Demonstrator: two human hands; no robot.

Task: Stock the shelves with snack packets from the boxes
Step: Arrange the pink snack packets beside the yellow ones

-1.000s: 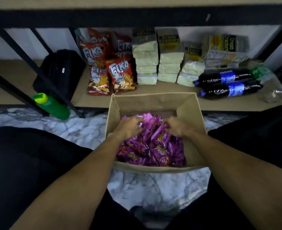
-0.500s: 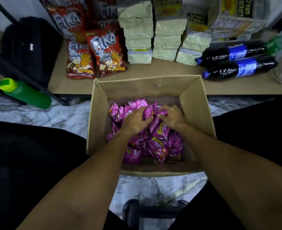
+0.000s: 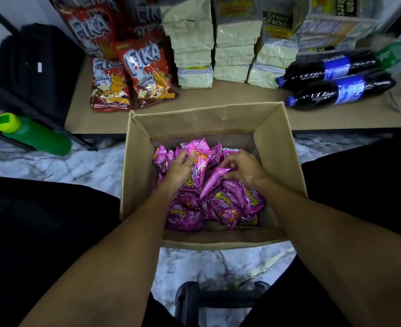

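Observation:
An open cardboard box (image 3: 138,175) stands on the marble floor in front of me, holding several pink snack packets (image 3: 227,204). Both hands are inside it. My left hand (image 3: 179,169) grips a pink packet (image 3: 198,153) near the back of the pile, fingers curled round its edge. My right hand (image 3: 243,167) pinches the top of another pink packet (image 3: 214,179) that lies slanted across the heap. The low wooden shelf (image 3: 218,97) lies just behind the box.
On the shelf stand red wafer bags (image 3: 147,74), stacks of cream cracker packs (image 3: 232,43) and two dark cola bottles (image 3: 336,90) lying flat. A green bottle (image 3: 33,135) lies on the floor at left beside a black bag (image 3: 37,67) and the rack's black frame.
The view has dropped and closed in on the box. Both hands shifted among the packets, and each now has hold of one; the left hand's packet is raised off the pile.

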